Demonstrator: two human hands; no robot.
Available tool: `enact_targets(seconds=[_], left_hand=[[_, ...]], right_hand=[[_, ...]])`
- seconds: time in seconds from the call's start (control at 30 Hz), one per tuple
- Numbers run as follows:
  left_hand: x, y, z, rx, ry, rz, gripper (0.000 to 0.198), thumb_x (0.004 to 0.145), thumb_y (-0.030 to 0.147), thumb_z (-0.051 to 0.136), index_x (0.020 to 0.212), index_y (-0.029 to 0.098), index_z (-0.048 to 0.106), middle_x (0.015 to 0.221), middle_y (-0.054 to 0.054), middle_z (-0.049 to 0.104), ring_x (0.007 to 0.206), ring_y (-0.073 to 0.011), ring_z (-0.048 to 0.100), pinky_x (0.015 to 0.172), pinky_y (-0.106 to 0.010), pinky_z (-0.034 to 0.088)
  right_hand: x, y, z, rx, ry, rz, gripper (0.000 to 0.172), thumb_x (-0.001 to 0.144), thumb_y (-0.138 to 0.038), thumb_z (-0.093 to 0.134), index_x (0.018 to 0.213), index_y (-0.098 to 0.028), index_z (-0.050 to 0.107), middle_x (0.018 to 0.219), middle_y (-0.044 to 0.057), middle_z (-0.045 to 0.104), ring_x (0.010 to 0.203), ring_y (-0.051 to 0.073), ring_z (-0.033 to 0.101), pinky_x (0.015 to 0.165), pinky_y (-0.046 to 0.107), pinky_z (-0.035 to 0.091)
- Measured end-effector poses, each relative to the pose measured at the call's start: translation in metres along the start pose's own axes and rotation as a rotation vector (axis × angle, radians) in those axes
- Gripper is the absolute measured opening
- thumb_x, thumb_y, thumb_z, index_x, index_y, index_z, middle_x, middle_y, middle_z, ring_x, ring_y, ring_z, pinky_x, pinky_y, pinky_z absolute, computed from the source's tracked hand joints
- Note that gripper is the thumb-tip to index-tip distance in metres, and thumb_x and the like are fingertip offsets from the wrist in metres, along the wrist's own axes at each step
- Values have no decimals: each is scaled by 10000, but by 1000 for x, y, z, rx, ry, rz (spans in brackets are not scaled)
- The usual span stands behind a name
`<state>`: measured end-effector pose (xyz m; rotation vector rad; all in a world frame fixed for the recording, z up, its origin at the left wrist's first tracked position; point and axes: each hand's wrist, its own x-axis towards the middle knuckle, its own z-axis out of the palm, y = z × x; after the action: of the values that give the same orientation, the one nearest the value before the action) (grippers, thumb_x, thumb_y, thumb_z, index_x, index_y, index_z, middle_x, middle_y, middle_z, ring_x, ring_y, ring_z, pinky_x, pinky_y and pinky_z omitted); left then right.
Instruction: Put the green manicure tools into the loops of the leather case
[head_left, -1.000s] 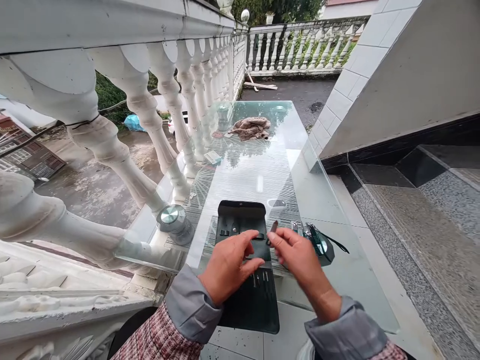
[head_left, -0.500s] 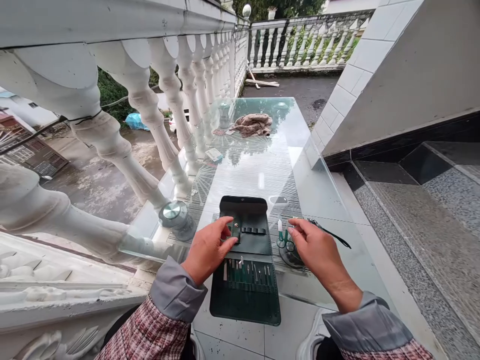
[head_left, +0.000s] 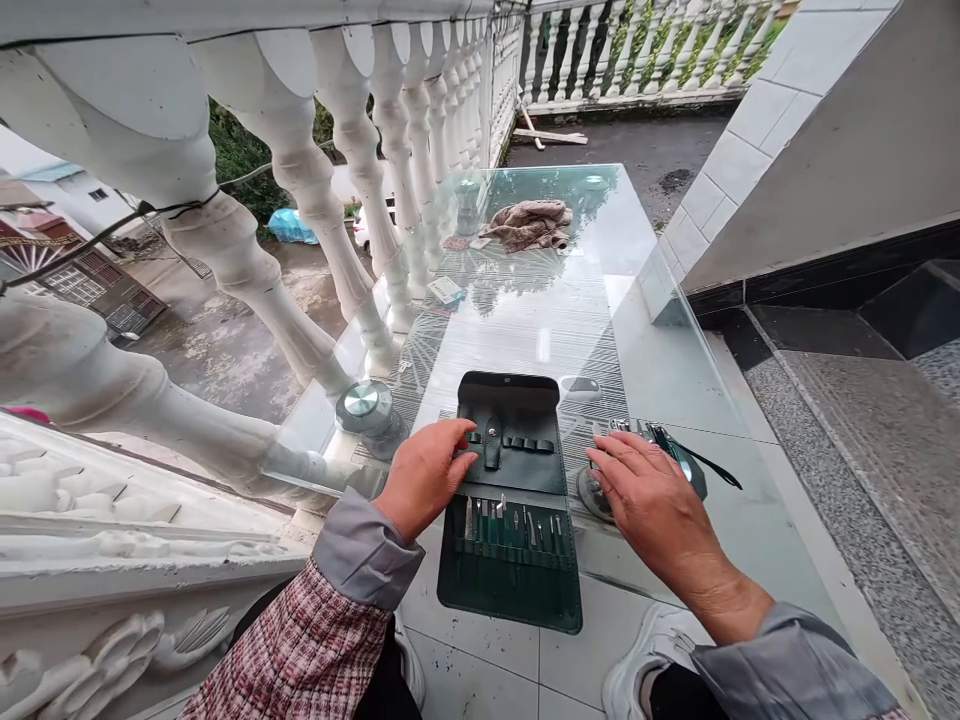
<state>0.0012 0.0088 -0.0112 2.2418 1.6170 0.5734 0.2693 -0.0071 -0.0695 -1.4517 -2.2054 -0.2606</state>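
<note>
A dark green tool case (head_left: 508,590) lies unfolded on the glass table. Several small metal grooming tools (head_left: 517,525) stand in a row in its lower slots. Its upper half has bare black loops (head_left: 528,445) and a snap strap (head_left: 492,440). At the case's left edge is my left hand (head_left: 424,478), thumb and forefinger apart, with nothing visible between them. My right hand (head_left: 652,490) is right of the case, fingers stretched out low over a small pile of tools (head_left: 660,435) with a black strap. What lies under its palm is hidden.
The glass table (head_left: 675,380) rests on round metal-capped legs (head_left: 365,405). Farther back lie a crumpled brown cloth (head_left: 529,225) and a small box (head_left: 446,290). A white balustrade (head_left: 292,280) runs along the left, and granite steps (head_left: 847,440) rise at the right.
My right hand has shifted right and flattened over the tools. The scissors seen beside the case are no longer visible there. My left hand remains by the case. The view has tilted down.
</note>
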Motion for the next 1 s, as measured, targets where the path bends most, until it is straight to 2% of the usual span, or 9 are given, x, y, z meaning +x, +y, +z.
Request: enact_targets(seconds=[0.1, 0.23, 0.4, 0.5, 0.63, 0.77, 1.0], left_hand=[[0, -3, 0, 61, -1, 16, 246, 817, 146, 602, 1053, 196, 553, 926, -16, 646, 860, -174, 613, 786, -303, 480], [-2, -6, 0, 113, 7, 19, 227, 823, 136, 598, 1037, 197, 550, 921, -16, 639, 859, -179, 607, 778, -310, 481], [-5, -7, 1, 225, 6, 58, 196, 837, 155, 588, 1024, 201, 555, 934, -27, 629, 875, -195, 591, 770, -318, 484], [-7, -6, 0, 261, 27, 102, 184, 841, 174, 588, 1021, 195, 558, 962, -38, 620, 901, -208, 577, 780, -328, 485], [-8, -5, -1, 246, 55, 134, 189, 848, 177, 582, 1035, 181, 554, 979, -47, 619, 913, -216, 569, 795, -342, 486], [-8, -5, 1, 233, 68, 152, 182, 855, 181, 571, 1036, 182, 551, 984, -49, 614, 921, -218, 568, 797, -345, 487], [-4, -3, 6, 258, 59, 157, 197, 844, 182, 586, 1036, 180, 544, 988, -50, 609, 911, -219, 564, 796, -352, 493]], right_hand=[[1, -7, -10, 33, 43, 33, 280, 894, -203, 442, 1084, -166, 644, 1141, 104, 638, 1161, 266, 496, 955, 449, 421], [0, -23, -24, 213, 100, 52, 288, 891, -216, 470, 1147, -171, 593, 1108, 89, 645, 1077, 214, 552, 953, 398, 446], [-8, -29, -25, 239, 0, 123, 242, 894, -238, 454, 1054, -171, 623, 1017, 78, 668, 965, 206, 598, 858, 379, 501], [-14, -36, -23, 213, -14, 54, 240, 896, -196, 440, 1018, -153, 642, 998, 89, 672, 960, 203, 596, 866, 381, 503], [-21, -49, -18, 186, 3, -89, 311, 897, -136, 414, 1146, -130, 601, 1191, 116, 612, 1160, 218, 506, 974, 396, 449], [-21, -41, -11, 53, 2, -40, 357, 908, -198, 421, 1231, -117, 551, 1281, 130, 556, 1252, 261, 422, 1007, 452, 411], [-11, -12, 5, 19, -3, -28, 352, 912, -260, 428, 1150, -71, 605, 1195, 163, 604, 1180, 259, 482, 1012, 432, 402]])
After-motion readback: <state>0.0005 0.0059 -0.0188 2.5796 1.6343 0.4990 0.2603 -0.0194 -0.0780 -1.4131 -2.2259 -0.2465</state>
